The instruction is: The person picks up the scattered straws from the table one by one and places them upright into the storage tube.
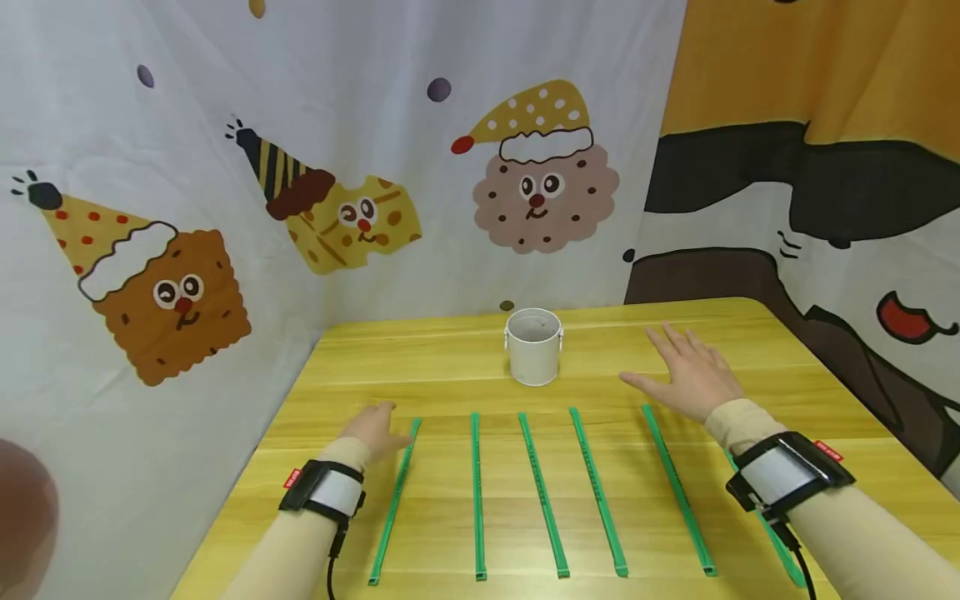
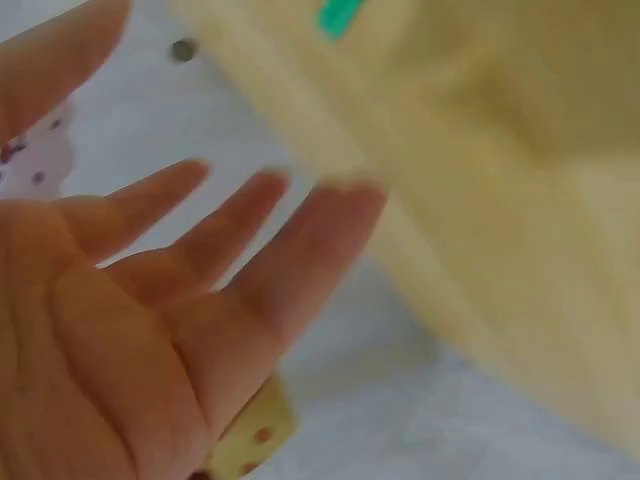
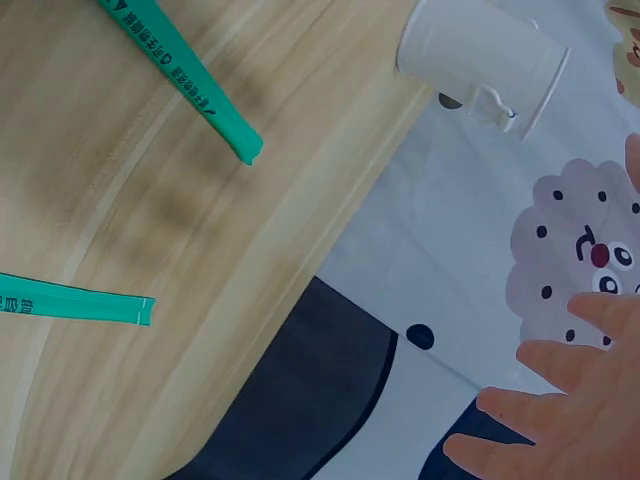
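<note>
**Six green strips [image 1: 543, 497] in a row, none held**

The leftmost strip [image 1: 396, 500] lies just right of the left hand [image 1: 372, 431]; three more lie between the hands; the fifth strip [image 1: 678, 492] begins on the near side of the right hand [image 1: 692, 375], and the sixth strip [image 1: 780, 550] passes beneath the right wrist. Both hands are unladen, their fingers loosely spread. Beyond and between them, a white pail [image 1: 534, 358] stands upright on the wooden table [image 1: 450, 354].

Possible faults: the left hand, overlapping the leftmost strip in the head view, might knock it askew by sweeping low; the right sleeve [image 1: 870, 533] or its cable [image 1: 799, 552] might drag the sixth strip; such narrow, flat-lying pieces could escape a hasty pinch.

Views compared: only the head view gives the whole row, though contact at the left hand cannot be judged there. The left wrist view, blurred, shows the palm, its fingers apart from one green end. The right wrist view resolves printed characters, mere specks in the head view.
</note>
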A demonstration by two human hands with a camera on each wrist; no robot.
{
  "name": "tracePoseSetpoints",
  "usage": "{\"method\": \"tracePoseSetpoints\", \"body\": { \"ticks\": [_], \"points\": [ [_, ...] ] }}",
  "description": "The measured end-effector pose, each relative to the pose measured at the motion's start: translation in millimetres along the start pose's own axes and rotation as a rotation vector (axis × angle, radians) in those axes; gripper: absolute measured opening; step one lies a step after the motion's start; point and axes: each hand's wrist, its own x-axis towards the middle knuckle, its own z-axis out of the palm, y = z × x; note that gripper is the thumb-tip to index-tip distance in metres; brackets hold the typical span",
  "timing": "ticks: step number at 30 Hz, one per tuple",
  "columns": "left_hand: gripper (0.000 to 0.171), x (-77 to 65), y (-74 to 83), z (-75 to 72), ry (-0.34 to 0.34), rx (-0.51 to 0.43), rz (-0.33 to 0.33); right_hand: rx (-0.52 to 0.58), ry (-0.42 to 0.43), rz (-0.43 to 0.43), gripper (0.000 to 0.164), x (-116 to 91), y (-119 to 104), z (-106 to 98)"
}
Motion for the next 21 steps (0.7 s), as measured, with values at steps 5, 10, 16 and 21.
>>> {"method": "tracePoseSetpoints", "body": {
  "ticks": [5,10,16,21],
  "points": [
    [0.05,9.4,-14.4,25.1,-0.057,-0.057,-0.064,-0.004,0.008,-0.005,0.098,2,1,1],
    [0.025,15.3,-26.1,40.2,-0.025,-0.133,-0.103,0.009,-0.013,0.002,0.098,2,1,6],
    [0.02,20.9,-30.1,41.7,-0.04,-0.183,-0.129,0.019,-0.005,-0.007,0.094,6,1,11],
    [0.013,27.5,-18.6,28.6,0.007,-0.254,-0.099,0.073,-0.015,-0.012,0.09,10,-2,11]
  ]
}}
